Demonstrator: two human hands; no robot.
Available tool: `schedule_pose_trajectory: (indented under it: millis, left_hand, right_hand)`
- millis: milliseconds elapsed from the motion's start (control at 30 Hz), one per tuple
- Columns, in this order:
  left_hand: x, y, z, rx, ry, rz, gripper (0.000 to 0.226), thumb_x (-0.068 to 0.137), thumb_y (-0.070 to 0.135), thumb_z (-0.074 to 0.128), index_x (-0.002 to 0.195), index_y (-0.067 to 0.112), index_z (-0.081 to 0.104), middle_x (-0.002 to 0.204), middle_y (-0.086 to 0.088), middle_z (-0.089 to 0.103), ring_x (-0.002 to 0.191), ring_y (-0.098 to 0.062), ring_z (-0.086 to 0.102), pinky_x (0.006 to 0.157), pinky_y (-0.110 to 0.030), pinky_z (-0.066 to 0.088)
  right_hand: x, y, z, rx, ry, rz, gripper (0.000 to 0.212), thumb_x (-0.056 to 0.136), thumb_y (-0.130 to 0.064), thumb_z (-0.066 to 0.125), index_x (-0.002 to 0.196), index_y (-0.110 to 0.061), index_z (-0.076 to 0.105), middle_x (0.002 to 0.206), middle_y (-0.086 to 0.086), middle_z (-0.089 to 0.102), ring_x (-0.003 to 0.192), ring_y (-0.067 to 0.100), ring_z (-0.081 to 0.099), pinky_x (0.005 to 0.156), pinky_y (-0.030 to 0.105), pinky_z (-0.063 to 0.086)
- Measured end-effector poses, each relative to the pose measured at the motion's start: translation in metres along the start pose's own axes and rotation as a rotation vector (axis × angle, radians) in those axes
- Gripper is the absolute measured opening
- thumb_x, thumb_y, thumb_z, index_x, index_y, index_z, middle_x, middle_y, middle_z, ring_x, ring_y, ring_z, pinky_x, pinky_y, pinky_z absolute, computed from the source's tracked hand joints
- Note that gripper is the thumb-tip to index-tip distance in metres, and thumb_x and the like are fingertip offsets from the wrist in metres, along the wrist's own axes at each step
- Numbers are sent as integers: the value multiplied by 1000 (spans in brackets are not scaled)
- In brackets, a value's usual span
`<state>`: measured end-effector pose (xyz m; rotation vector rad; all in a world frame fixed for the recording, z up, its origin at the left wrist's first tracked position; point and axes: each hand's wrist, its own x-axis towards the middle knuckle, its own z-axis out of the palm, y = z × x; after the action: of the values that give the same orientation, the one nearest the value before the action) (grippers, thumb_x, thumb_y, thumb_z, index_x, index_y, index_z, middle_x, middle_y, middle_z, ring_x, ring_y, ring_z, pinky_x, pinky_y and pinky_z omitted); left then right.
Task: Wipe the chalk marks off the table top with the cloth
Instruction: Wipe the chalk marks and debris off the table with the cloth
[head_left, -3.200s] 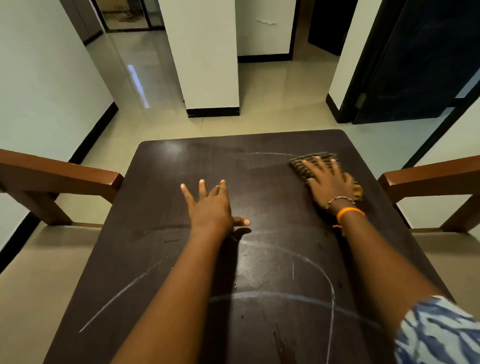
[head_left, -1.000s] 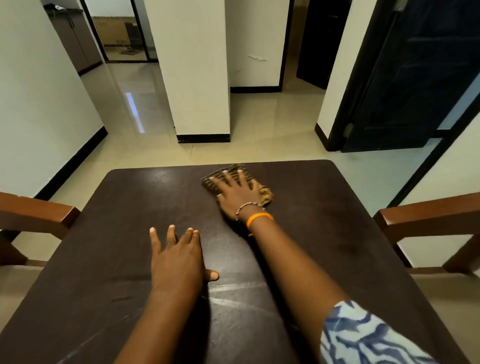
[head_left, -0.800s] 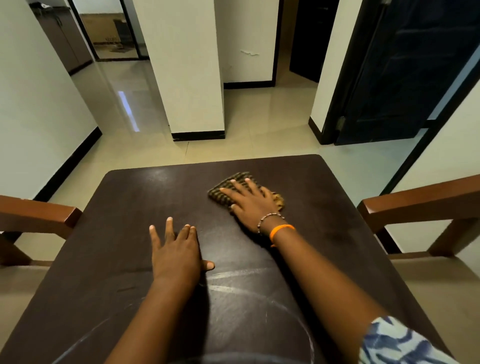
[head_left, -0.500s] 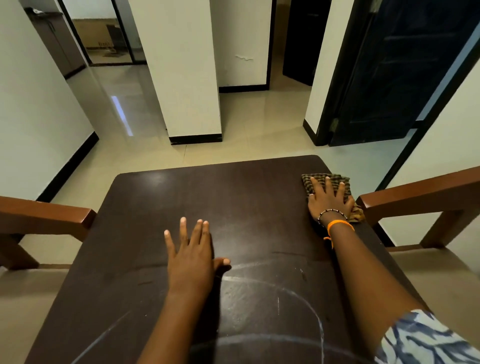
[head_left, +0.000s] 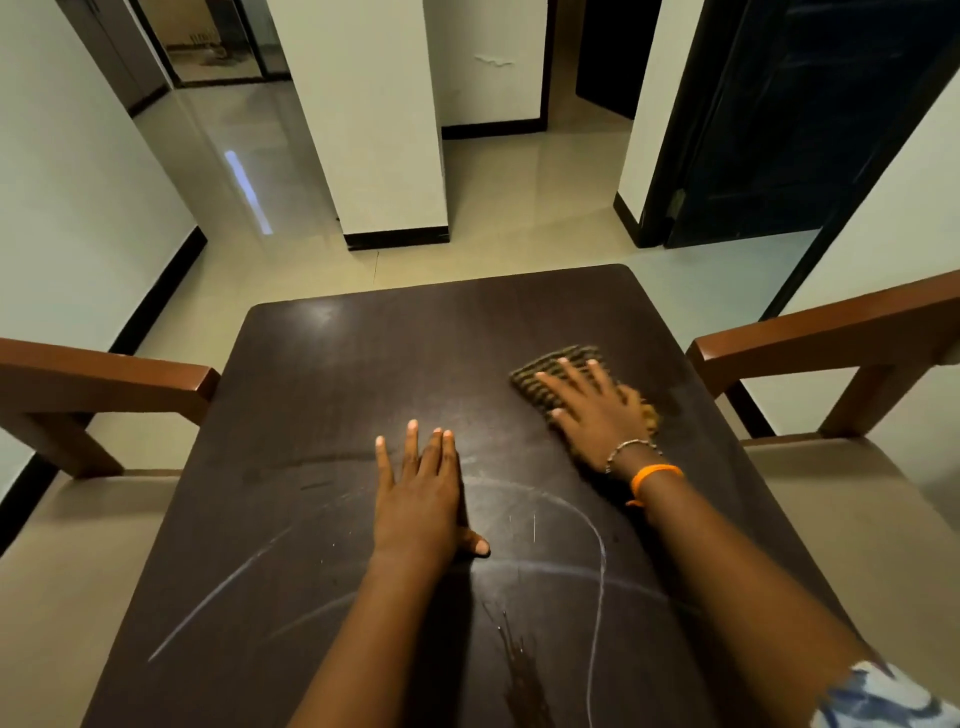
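Observation:
A dark brown table top (head_left: 337, 395) fills the middle of the head view. White chalk marks (head_left: 587, 525) curve across its near half, with a long straight stroke at the near left. A brown checked cloth (head_left: 550, 366) lies on the far right part of the table. My right hand (head_left: 592, 410) presses flat on the cloth, fingers spread, covering most of it. My left hand (head_left: 421, 493) rests flat on the table's middle, fingers apart, holding nothing, its thumb touching a chalk curve.
Wooden chair arms stand close to the table on the left (head_left: 104, 379) and on the right (head_left: 831, 332). Beyond the far edge lie a tiled floor, a white pillar (head_left: 374, 119) and a dark door (head_left: 789, 119).
My right hand has slid the cloth leftward and slightly nearer from the far right edge. Earlier it swept from the right to the middle and back. My left hand stayed planted.

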<state>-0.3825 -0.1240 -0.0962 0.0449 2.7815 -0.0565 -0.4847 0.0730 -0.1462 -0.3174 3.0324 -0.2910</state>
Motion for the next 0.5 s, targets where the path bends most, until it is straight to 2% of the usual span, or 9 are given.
schedule_pose_trajectory:
  millis: [133,233,300,433,500]
  left_hand:
    - [-1,8,3,41,-9,-56,116,73,62,58,147,5,-11,159,-11,-9,139,-34,-29,106,-56,-21]
    - [-1,10,3,72,1,-78,116,73,63,58,147,5,-9,159,-12,-7,138,-36,-31,106,-56,-21]
    - [1,12,2,110,-2,-72,116,73,63,59,148,5,-8,159,-12,-5,138,-36,-31,107,-56,-20]
    - [4,18,0,172,-1,-68,111,76,60,59,148,5,-6,159,-12,-4,138,-35,-30,110,-56,-17]
    - [3,19,-1,169,-10,-82,110,76,60,59,148,5,-5,159,-11,-4,139,-35,-29,111,-56,-15]
  right_hand:
    - [-12,73,-15,29,5,324,50,98,-36,32,145,-43,14,159,-9,6,146,22,2,114,49,13]
    - [-15,57,-9,39,40,418,51,98,-36,33,146,-40,15,159,-5,5,145,26,-1,113,52,8]
    - [-18,26,-2,39,65,368,52,97,-36,34,146,-39,16,159,-3,6,145,28,0,112,55,9]
    - [-34,-56,14,30,44,27,54,96,-34,36,146,-39,15,159,-4,4,145,28,-1,111,54,11]
    - [-43,-77,19,48,17,-108,53,96,-33,36,145,-40,18,159,-6,6,145,26,-1,110,52,12]
